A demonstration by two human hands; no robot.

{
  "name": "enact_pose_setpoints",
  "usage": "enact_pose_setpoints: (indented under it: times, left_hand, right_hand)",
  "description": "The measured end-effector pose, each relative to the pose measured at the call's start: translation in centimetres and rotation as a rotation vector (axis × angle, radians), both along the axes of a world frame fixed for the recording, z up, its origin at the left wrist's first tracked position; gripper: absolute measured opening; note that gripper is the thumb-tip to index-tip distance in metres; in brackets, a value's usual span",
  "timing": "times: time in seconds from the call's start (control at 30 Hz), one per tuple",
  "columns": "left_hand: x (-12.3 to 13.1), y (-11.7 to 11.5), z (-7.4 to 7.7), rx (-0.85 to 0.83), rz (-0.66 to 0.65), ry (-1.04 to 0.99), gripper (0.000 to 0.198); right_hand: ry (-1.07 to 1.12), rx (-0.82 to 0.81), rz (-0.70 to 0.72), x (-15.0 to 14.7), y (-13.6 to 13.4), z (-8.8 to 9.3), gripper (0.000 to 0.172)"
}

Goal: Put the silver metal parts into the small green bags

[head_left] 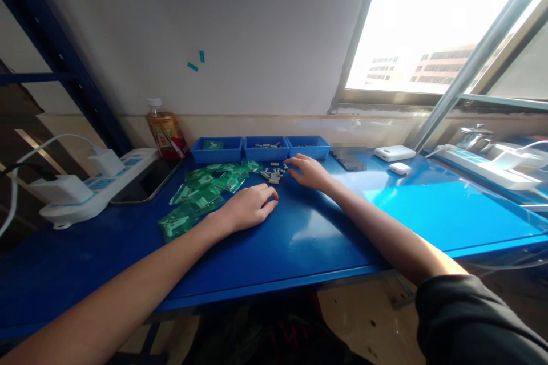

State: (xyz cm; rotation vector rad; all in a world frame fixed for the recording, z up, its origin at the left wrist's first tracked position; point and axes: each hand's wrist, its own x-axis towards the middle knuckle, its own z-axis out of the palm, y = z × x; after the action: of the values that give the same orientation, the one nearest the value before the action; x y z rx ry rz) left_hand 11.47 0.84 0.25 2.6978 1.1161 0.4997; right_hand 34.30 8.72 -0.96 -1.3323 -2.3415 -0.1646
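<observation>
My left hand (250, 206) rests on the blue tabletop with its fingers loosely bent and the thumb a little apart. No object shows in it. Just beyond its fingertips lies a small heap of short grey-white cylindrical pieces (274, 174). From the right, my right hand (309, 172) reaches to the heap's edge, thumb and fingers apart, the fingertips beside a small piece. Left of the heap, flat green plastic packets (203, 197) lie spread and overlapping, some with pale pieces visible inside. My left forearm passes close to the nearest packets.
Behind the heap stand a left blue bin (217, 154) holding a green packet, a middle bin (266, 153) and a right bin (307, 151) with small parts. A bottle (166, 131), phone (145, 182) and power strip (100, 185) are left; a white power bank (394, 153) is right.
</observation>
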Motion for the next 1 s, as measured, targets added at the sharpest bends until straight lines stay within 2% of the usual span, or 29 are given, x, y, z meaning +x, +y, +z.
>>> enact_pose_setpoints:
  times: [0.13, 0.27, 0.33, 0.43, 0.53, 0.7, 0.83, 1.0]
  left_hand:
    - [-0.3, -0.1, 0.4, -0.051, 0.008, 0.029, 0.024]
    - [-0.5, 0.0, 0.2, -0.118, 0.047, -0.056, 0.025]
    - [-0.5, -0.1, 0.1, -0.101, 0.063, -0.133, 0.031]
    - [-0.5, -0.6, 0.1, -0.078, 0.024, -0.187, 0.05]
    - [-0.5, -1.0, 0.1, -0.127, -0.037, -0.141, 0.062]
    - [-0.8, -0.9, 0.3, -0.149, -0.066, -0.078, 0.068]
    - [-0.4, -1.2, 0.4, -0.095, -0.1, -0.027, 0.064]
    - [0.3, -0.8, -0.3, 0.002, 0.052, -0.125, 0.037]
  right_hand:
    - [-0.07, -0.023, 0.081, -1.1, 0.2, -0.4, 0.026]
    - [-0.008, -0.025, 0.106, -1.2, 0.0, -0.6, 0.014]
    - [0.016, -0.026, 0.124, -1.3, -0.2, -0.7, 0.017]
    - [0.022, -0.027, 0.157, -1.6, -0.4, -0.8, 0.026]
    - [0.023, -0.033, 0.157, -1.7, -0.3, -0.9, 0.025]
    - [0.024, -0.018, 0.108, -1.9, 0.1, -1.2, 0.022]
    - [0.025, -0.015, 0.068, -2.1, 0.2, -1.3, 0.017]
    - [0.093, -0.003, 0.015, -2.2, -0.4, -1.0, 0.012]
